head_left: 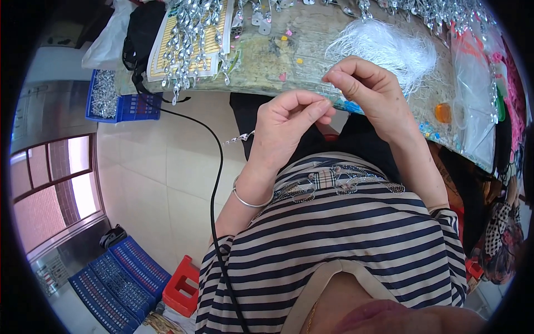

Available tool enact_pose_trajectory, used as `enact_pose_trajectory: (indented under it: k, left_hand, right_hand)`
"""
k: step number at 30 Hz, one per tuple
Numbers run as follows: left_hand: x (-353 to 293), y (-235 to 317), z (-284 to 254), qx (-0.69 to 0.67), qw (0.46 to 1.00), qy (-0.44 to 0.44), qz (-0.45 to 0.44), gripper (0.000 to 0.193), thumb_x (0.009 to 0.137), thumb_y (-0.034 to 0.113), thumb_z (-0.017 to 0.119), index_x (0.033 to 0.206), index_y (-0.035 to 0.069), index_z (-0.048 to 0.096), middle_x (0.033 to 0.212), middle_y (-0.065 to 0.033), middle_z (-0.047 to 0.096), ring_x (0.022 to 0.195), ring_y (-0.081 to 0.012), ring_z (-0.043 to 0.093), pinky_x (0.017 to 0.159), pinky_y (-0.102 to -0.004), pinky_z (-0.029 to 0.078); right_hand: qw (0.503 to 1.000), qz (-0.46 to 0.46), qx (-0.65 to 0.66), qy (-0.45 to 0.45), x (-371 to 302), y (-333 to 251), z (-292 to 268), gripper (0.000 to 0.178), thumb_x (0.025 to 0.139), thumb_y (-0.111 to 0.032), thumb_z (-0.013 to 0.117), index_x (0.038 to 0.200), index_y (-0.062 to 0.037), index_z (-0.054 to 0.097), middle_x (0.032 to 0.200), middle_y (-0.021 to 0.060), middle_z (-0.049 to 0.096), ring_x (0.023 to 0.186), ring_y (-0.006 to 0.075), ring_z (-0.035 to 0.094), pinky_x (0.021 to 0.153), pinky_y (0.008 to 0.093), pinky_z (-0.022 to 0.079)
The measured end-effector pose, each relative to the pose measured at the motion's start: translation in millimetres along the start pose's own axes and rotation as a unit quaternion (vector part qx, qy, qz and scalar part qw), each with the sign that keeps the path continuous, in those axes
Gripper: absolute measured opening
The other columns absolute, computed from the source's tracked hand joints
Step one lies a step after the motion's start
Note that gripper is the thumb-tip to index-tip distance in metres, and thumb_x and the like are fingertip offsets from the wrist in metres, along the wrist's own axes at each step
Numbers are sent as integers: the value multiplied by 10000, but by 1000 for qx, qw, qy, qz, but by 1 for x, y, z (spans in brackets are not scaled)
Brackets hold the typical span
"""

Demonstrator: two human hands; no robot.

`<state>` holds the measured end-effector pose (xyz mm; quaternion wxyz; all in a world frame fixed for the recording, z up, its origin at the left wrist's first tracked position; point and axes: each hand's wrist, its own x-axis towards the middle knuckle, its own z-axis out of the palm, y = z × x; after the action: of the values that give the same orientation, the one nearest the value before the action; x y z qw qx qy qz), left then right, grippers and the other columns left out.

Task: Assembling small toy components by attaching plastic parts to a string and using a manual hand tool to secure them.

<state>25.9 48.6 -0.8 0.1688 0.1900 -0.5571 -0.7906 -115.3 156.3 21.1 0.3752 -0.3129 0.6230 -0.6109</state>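
My left hand [290,119] is closed in a pinch just in front of the table's near edge. From behind it a short strand of clear beads [239,138] sticks out to the left, its other end hidden by the palm. Higher and to the right, my right hand [371,97] also pinches, thumb against forefinger; whatever lies between those fingertips is too fine to make out. The two hands are apart. Right behind the right hand, a loose bundle of white thread [384,47] lies on the table.
Strands of clear beads [192,39] hang over a striped board at the table's [261,69] left. A blue basket [139,106] of beads stands below. An orange lump [443,113] lies at the right. A black cable [217,183] crosses the left side. Blue crates [119,278] and a red stool [182,286] stand lower left.
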Motion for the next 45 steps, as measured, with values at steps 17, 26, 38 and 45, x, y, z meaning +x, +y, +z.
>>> enact_pose_trajectory:
  k: [17, 26, 38, 45]
  left_hand:
    - [-1, 0, -3, 11, 1000, -5, -3, 116, 845, 55, 643, 926, -27, 658, 815, -85, 676, 725, -116, 639, 686, -229, 519]
    - [-2, 2, -3, 6, 1000, -6, -16, 137, 852, 60, 638, 956, -27, 652, 844, -93, 678, 732, -123, 642, 680, -230, 517]
    - [1, 2, -1, 8, 1000, 27, 14, 148, 858, 66, 630, 974, -23, 655, 852, -92, 670, 714, -109, 611, 676, -211, 484]
    - [0, -1, -17, 108, 992, 45, 38, 141, 823, 10, 654, 956, -36, 662, 853, -81, 668, 754, -113, 621, 705, -218, 493]
  right_hand:
    - [999, -10, -34, -40, 0, 2, -1, 94, 833, -94, 664, 858, -7, 688, 816, 15, 607, 776, 91, 564, 732, 226, 455]
    - [998, 24, -43, -44, 1, -1, 0, 116, 860, -122, 639, 863, -9, 665, 810, -5, 593, 778, 75, 545, 743, 217, 436]
    - [996, -45, -77, -6, 1, 3, 3, 103, 860, -110, 630, 855, -7, 637, 831, 8, 580, 807, 100, 545, 752, 236, 426]
    - [836, -308, -453, 32, 4, 2, -11, 94, 873, -95, 577, 844, -9, 550, 766, 48, 544, 732, 160, 532, 676, 276, 424]
